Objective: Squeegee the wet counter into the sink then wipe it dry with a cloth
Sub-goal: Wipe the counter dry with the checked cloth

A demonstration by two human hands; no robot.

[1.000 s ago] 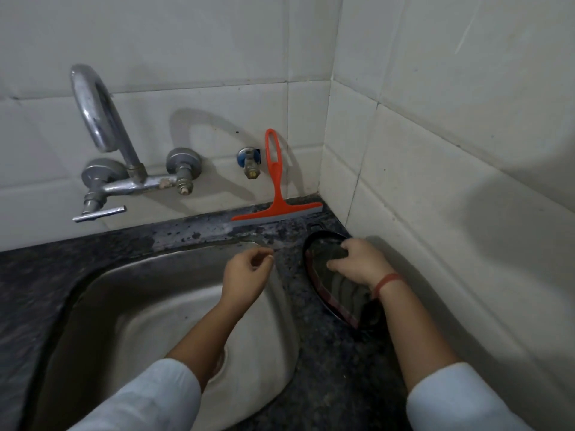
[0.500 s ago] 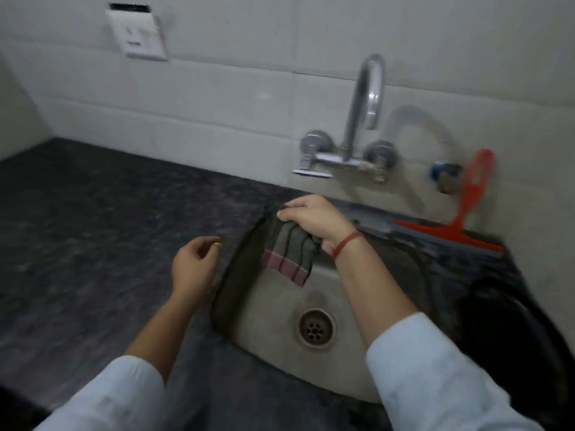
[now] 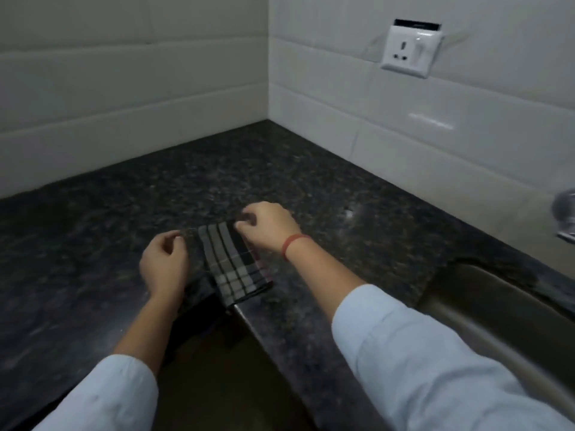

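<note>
A folded dark checked cloth (image 3: 234,263) lies on the black speckled granite counter (image 3: 280,181), near the inner front edge of the corner. My right hand (image 3: 267,226), with a red band on its wrist, pinches the cloth's far corner. My left hand (image 3: 165,265) hovers at the cloth's left side with its fingers curled; whether it touches the cloth is unclear. The steel sink (image 3: 510,309) shows at the right edge. The squeegee is out of view.
White tiled walls meet in a corner behind the counter. A white wall socket (image 3: 410,49) is mounted on the right wall. Part of the chrome tap (image 3: 564,213) shows at the far right. Below the counter's front edge the space is dark.
The view has swung left from the sink to the counter corner. My right hand carried the cloth from over the sink and set it on the counter; my left hand moved beside it.
</note>
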